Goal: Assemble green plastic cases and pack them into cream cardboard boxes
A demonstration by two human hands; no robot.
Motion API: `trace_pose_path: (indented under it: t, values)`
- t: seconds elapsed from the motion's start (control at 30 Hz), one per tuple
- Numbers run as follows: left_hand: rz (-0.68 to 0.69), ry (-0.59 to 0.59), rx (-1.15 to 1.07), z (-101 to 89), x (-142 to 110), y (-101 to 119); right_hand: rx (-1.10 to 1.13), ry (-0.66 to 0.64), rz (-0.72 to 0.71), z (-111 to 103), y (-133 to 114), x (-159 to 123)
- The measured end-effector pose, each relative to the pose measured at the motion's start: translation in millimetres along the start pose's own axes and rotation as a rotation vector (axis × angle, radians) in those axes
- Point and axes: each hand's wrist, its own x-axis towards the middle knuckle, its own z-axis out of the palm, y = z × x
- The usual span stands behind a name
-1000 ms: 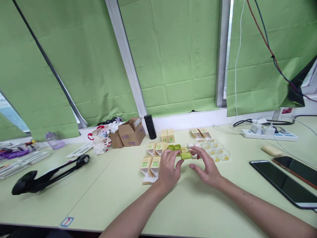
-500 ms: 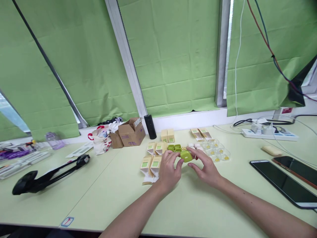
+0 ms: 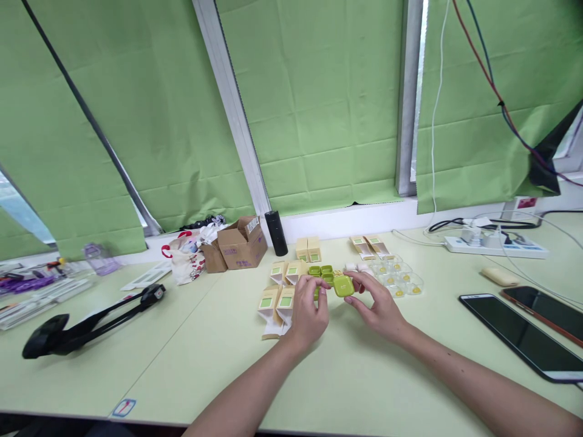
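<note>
My right hand [image 3: 376,306] pinches a small green rounded-square lid [image 3: 344,286] by its right edge, tilted with its flat face towards me. Just left of it is my left hand [image 3: 311,311], with its fingers closed together and their tips close to the lid's left edge. Some green shows between those fingers, but I cannot tell whether they grip it. Behind the hands, small open green containers [image 3: 314,271] stand grouped on the table. Several cardboard boxes with green labels [image 3: 268,298] stand left of my left hand. Clear domed cups with yellow centres [image 3: 413,283] lie beyond my right hand.
Two phones [image 3: 523,337] and a cream oval object [image 3: 500,277] lie at the right, before a power strip [image 3: 496,246] with cables. At the back are a black cylinder [image 3: 276,233], a cardboard box [image 3: 242,244] and a bag [image 3: 186,258]. A black headset-like frame [image 3: 91,321] lies left.
The green piece between both hands has turned from a rounded case-like view to a flat face. My left fingers have drawn slightly left; my right hand has barely moved.
</note>
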Motion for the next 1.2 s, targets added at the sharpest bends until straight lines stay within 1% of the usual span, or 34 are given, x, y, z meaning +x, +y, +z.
trace_pose_path:
  t: [0.23,0.5,0.7,1.2]
  values:
    - [0.033,-0.003,-0.044,2.6,0.9,-2.9,0.009,0.027,0.006,0.6,-0.2,-0.8]
    - [0.001,-0.005,-0.040,3.6,-1.0,-3.5,0.006,0.005,-0.007,0.0,-1.8,-0.7]
    - [-0.033,-0.006,-0.085,3.4,-1.2,-3.1,0.005,0.006,-0.009,-0.5,-1.5,-0.6]
    - [-0.051,-0.029,-0.115,3.7,-0.2,-6.0,-0.003,0.013,-0.029,0.0,-1.8,-1.8]
